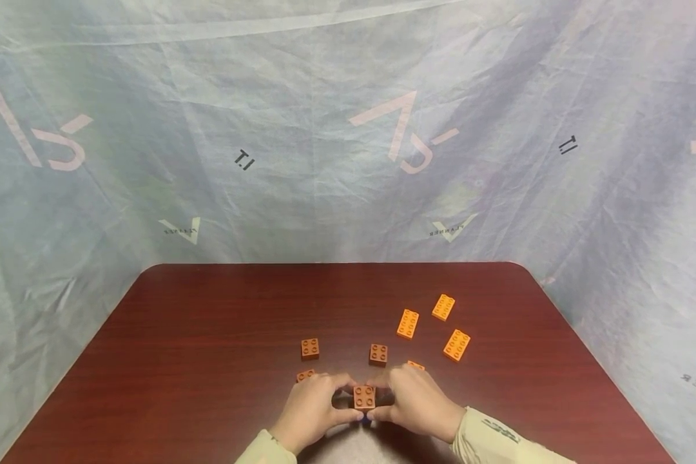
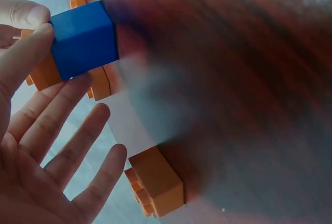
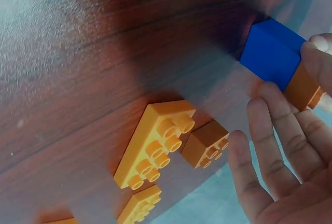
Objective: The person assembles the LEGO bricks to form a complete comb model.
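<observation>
Looking down, we find the left hand (image 1: 310,410) and the right hand (image 1: 419,403) meeting near the front of the dark red table (image 1: 209,328), both grasping one small stack. We see the held brown brick (image 1: 365,397) sitting studs up on a blue block (image 2: 85,40), with the thumb and index finger of each hand pinching it from opposite sides. In the wrist views we see other fingers of both hands spread out; we cannot tell whether the middle fingertips touch the blue block. Around the stack we count three loose brown bricks: one (image 1: 310,348) beyond the left hand, one (image 1: 305,374) partly hidden behind that hand, and one (image 1: 378,354) just beyond the held stack. To the right we see three orange bricks (image 1: 408,323) lying studs up, and a fourth orange brick (image 1: 415,365) showing only its edge behind the right hand
</observation>
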A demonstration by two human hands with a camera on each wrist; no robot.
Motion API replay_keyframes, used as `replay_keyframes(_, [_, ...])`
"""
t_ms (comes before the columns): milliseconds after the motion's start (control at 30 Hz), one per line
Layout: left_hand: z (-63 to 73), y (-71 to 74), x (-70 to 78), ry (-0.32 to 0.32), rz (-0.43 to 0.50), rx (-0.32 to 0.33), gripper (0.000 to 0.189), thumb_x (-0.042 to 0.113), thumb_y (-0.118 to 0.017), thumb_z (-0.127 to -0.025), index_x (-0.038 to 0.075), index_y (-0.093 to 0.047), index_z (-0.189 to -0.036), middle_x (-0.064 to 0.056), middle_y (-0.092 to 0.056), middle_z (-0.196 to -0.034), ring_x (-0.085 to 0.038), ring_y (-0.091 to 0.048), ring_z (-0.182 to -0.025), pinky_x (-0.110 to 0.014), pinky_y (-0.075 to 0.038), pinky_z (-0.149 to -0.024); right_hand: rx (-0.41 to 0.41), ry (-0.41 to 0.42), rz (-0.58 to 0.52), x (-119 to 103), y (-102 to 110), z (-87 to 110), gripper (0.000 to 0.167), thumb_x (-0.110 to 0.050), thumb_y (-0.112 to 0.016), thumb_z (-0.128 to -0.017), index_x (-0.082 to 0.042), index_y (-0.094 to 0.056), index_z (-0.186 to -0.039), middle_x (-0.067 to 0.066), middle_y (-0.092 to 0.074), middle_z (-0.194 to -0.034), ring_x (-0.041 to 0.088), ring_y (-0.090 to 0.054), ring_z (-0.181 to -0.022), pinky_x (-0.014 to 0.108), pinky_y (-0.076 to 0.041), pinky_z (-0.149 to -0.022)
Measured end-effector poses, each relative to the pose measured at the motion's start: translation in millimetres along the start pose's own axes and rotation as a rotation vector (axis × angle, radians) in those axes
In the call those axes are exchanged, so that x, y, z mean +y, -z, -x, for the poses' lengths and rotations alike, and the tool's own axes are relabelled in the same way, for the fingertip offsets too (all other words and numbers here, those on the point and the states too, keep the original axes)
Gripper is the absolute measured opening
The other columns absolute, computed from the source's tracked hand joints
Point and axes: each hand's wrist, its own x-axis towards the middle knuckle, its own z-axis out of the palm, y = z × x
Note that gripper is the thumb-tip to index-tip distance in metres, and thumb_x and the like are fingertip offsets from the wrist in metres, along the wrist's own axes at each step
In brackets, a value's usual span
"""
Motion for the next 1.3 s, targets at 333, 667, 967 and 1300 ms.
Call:
replay_keyframes(333, [1.5,-3.9,-2.0,0.011,0.019,0.005,0.036,0.045,-0.087,-0.075,0.022,-0.074,-0.099,0.008,-0.075,-0.091,-0.009,-0.066,-0.080,-0.032,-0.052,-0.065,0.005,-0.010,0.008,-1,-2,1.0,0.042,-0.033,-0.091,-0.075,-0.012,-0.079,-0.110,-0.006,-0.074,-0.084,0.000,-0.035,-0.058,0.022,-0.037,-0.050])
replay_keyframes(667, [-3.3,-1.3,5.8,0.011,0.040,-0.028,0.044,0.041,-0.087,-0.077,0.019,-0.070,-0.112,0.003,-0.074,-0.102,-0.015,-0.067,-0.089,-0.036,-0.055,-0.072,0.013,-0.014,0.029,-1,-2,3.2,0.037,-0.029,-0.089,-0.077,-0.015,-0.077,-0.109,-0.010,-0.068,-0.079,-0.002,-0.047,-0.061,0.024,-0.043,-0.052])
replay_keyframes(967, [-2.6,1.3,6.7,-0.010,0.063,0.030,0.037,0.043,-0.085,-0.080,0.020,-0.071,-0.104,0.004,-0.072,-0.107,-0.017,-0.067,-0.098,-0.040,-0.056,-0.081,0.025,0.035,0.019,1,-6,0.6,0.032,-0.028,-0.088,-0.079,-0.018,-0.074,-0.106,-0.009,-0.071,-0.090,0.006,-0.064,-0.076,0.026,-0.051,-0.060])
replay_keyframes(1300, [-2.9,0.9,13.4,-0.062,-0.095,0.081,0.034,0.036,-0.089,-0.075,0.016,-0.074,-0.098,0.003,-0.073,-0.096,-0.012,-0.067,-0.087,-0.033,-0.056,-0.071,0.010,0.054,0.007,0,-5,0.2,0.035,-0.026,-0.089,-0.078,-0.014,-0.075,-0.108,-0.011,-0.069,-0.090,0.002,-0.055,-0.072,0.024,-0.048,-0.060])
